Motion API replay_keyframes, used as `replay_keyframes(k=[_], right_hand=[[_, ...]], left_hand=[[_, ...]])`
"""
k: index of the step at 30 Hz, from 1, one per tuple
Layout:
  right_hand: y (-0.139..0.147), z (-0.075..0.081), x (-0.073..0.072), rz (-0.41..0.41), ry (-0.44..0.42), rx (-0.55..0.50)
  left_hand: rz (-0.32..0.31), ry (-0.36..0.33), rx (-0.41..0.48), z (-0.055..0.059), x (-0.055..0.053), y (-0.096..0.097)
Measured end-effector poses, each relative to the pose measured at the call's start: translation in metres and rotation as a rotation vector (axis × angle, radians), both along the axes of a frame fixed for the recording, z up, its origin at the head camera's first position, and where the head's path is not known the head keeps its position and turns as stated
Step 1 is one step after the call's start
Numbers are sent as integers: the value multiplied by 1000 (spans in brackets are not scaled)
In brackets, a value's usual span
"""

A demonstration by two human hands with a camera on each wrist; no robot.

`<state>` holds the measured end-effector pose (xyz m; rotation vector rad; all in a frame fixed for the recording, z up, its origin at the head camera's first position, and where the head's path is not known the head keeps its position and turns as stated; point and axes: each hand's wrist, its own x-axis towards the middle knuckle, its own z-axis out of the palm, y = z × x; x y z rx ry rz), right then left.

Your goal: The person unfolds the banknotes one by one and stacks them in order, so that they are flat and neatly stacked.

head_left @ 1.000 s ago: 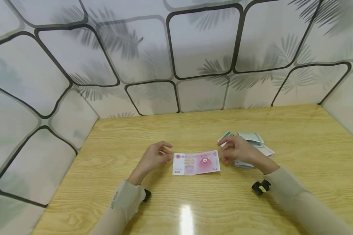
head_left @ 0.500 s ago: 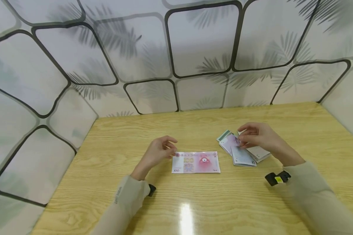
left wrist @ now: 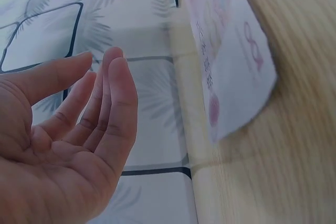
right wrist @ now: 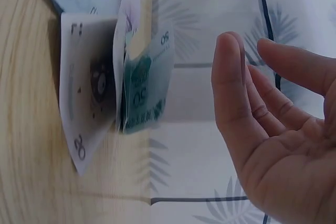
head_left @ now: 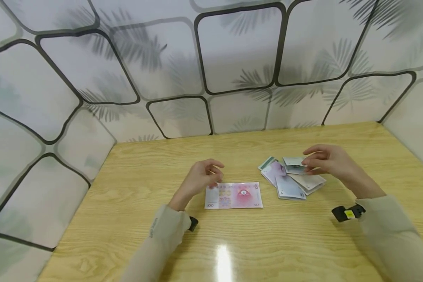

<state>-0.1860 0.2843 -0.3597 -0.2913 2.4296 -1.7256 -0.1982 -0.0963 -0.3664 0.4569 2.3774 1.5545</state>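
A pink 100 banknote lies flat on the table. Just above its upper left corner hovers my left hand, fingers loosely bent and apart from the paper; the left wrist view shows nothing in this hand. To the right, several folded banknotes lie fanned in a loose pile: a purple one, a blue 10, a beige 20 and a green 50. My right hand is beside the green one, its relaxed fingers holding nothing in the right wrist view.
The wooden table meets a patterned wall covering at its back and sides. Each wrist carries a small black device. A light reflection shines on the table's front part.
My right hand has moved right, from beside the pink banknote across the folded pile to its far side. My left hand has shifted slightly right and up, over the pink note's corner.
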Motion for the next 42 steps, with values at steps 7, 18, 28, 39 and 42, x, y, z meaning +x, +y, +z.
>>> replay_keyframes(k=[7, 18, 28, 39, 42], right_hand=[[11, 1, -3, -21, -23, 20], [32, -8, -3, -55, -27, -55], [42, -14, -4, -70, -96, -55], [48, -19, -7, -77, -118, -21], [49, -20, -7, -72, -130, -32]], left_hand=[[-13, -14, 29, -2, -1, 11], [-76, -40, 117, -2, -9, 44], [-112, -98, 140, -3, -9, 76], [-107, -131, 184, -4, -14, 98], [-94, -136, 180, -4, -15, 103]])
